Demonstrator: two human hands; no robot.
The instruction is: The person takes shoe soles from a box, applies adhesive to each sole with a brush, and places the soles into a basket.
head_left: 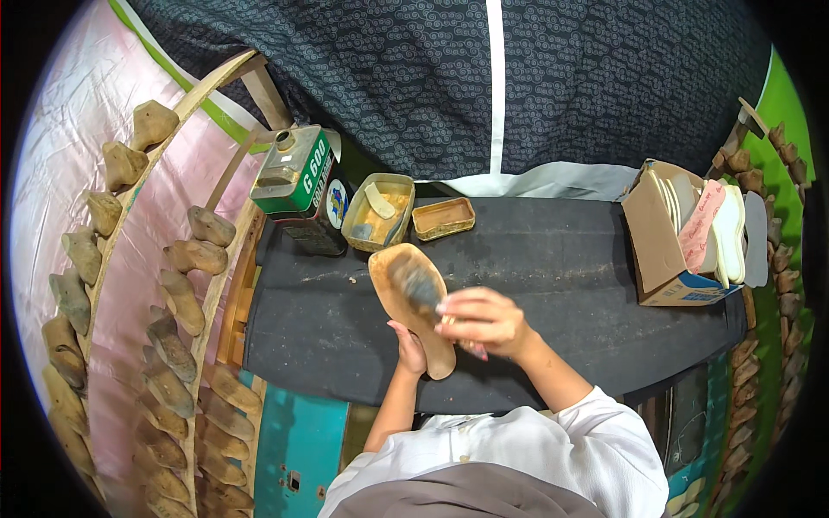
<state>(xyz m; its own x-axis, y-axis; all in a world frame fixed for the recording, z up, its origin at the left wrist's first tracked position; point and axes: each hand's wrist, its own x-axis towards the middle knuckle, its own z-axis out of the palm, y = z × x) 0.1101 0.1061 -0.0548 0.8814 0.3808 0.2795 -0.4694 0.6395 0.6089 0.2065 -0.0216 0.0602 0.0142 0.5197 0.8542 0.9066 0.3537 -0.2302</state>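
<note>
My left hand grips a tan, sole-shaped piece by its edge near the narrow end, tilted up above the dark table. The broad end points away from me. In my right hand, closed fingers hold a brush whose dark head is smeared by motion. That head lies over the middle of the sole piece; whether it touches the surface is hard to tell. Beyond the sole stands a square tin with a pale, rounded flat piece and a grey piece inside. Beside it sits a smaller shallow tin.
A green and dark metal can stands at the table's far left. At the right, a cardboard box holds upright insoles. Racks of wooden shoe lasts flank both sides. A patterned dark curtain hangs behind the table.
</note>
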